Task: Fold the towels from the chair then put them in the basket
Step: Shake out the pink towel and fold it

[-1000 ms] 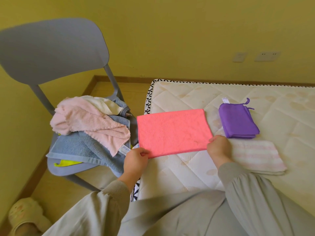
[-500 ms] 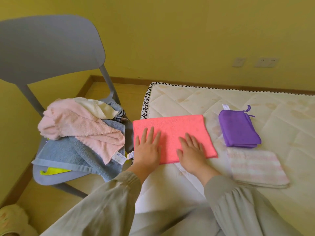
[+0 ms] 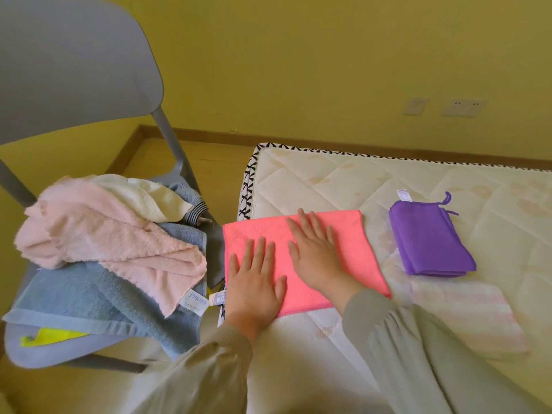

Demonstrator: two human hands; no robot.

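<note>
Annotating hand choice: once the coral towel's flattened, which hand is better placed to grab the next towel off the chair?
Left, probably. The left hand lies flat on the chair-side end of the coral towel, nearest the pink towel on the chair; the right hand sits farther in.

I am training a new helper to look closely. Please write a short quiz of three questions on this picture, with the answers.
1. True or false: the left hand and the right hand both lie flat on the coral towel.
2. Where does the purple towel lie? A. on the floor; B. on the mattress, to the right of the coral towel; C. under the left hand.
3. On the chair, what colour is the large towel under the pale pink towel?

Key: 1 true; 2 B; 3 blue.
</note>
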